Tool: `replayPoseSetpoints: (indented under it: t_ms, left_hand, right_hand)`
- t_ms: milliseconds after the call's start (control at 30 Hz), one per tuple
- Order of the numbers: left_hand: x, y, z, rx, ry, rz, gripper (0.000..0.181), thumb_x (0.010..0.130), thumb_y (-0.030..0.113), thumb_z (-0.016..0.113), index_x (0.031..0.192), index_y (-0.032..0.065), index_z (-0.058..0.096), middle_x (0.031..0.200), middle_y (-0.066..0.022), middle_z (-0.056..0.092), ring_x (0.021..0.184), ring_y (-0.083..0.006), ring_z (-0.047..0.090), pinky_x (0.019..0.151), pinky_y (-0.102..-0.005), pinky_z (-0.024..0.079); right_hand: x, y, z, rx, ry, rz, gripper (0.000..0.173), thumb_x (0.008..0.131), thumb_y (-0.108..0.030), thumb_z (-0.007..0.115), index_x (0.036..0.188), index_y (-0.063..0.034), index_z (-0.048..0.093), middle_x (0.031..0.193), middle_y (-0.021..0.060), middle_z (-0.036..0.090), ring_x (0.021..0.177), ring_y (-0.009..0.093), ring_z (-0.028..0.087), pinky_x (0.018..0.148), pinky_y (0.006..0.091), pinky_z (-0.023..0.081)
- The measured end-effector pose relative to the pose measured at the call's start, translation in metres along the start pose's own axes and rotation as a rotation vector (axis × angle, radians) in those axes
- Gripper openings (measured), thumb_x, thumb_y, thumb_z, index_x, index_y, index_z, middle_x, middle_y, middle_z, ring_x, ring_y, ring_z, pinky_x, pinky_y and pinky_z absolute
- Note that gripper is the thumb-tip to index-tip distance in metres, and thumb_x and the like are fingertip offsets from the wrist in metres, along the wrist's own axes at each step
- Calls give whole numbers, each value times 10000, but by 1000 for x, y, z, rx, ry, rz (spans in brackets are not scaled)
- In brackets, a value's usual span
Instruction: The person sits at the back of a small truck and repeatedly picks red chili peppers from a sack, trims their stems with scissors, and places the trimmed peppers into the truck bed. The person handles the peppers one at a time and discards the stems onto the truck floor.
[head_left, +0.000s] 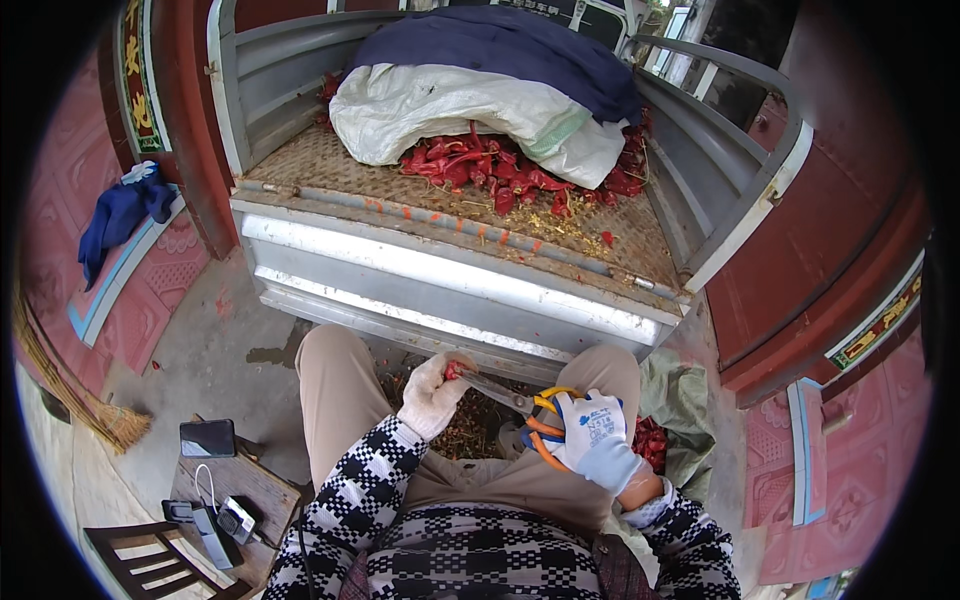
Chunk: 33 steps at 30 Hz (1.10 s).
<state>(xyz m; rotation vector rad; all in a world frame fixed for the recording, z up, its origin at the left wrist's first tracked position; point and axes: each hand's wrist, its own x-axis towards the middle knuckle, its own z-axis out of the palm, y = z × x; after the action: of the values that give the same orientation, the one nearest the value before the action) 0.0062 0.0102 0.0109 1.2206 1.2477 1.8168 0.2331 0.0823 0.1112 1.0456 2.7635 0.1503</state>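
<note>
My left hand, in a pale knit glove, pinches a red dried chilli pepper above my lap. In my right hand, gloved in white and blue with printed writing, is a pair of scissors with orange and yellow handles. Their blades reach left to the chilli at my left fingertips; how far they are apart is hard to tell. Below, between my knees, lies a heap of stems and scraps. Red chillies sit by a pale green woven sack beside my right leg.
Before me stands a grey truck bed with its tailgate lowered. On the bed, a chilli pile lies under a white woven sack and a dark blue cloth. At left are a wooden stool with electronic devices, a chair and a broom.
</note>
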Motion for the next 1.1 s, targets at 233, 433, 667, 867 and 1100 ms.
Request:
replayPoseSetpoints:
  t_ms: [233,433,667,867,1100]
  left_hand:
    - [0,-2,-3,294,-5,37,177,814,80,619,985,37,617,812,-116,614,779,-244,608,732,-322,481]
    - [-3,-3,-2,340,15,33,176,810,100,636,977,44,622,811,-125,618,786,-269,617,727,-333,484]
    - [-1,3,1,380,-11,1,179,810,100,649,975,38,623,796,-85,618,766,-213,606,720,-307,478]
    - [-5,3,9,-126,10,-124,134,847,70,593,969,17,609,846,2,595,781,-93,545,710,-255,459]
    - [-3,9,11,-329,29,-334,98,848,83,603,931,31,615,796,-7,599,718,-77,534,665,-218,438]
  right_hand:
    - [2,2,5,53,-7,-31,431,828,-422,574,1043,-51,623,753,89,699,757,279,675,708,375,484]
    - [9,1,-3,-30,-96,-31,357,855,-352,547,1046,-59,623,803,85,712,748,260,684,708,347,498]
    - [17,23,29,167,41,-110,392,814,-438,612,979,-83,635,766,104,684,690,317,651,648,408,504]
    - [10,10,50,446,-3,-148,400,851,-449,625,1042,-97,643,791,137,677,721,360,645,642,431,512]
    - [10,-16,59,845,-45,-141,362,900,-410,612,1053,-84,655,741,113,655,647,265,634,575,362,489]
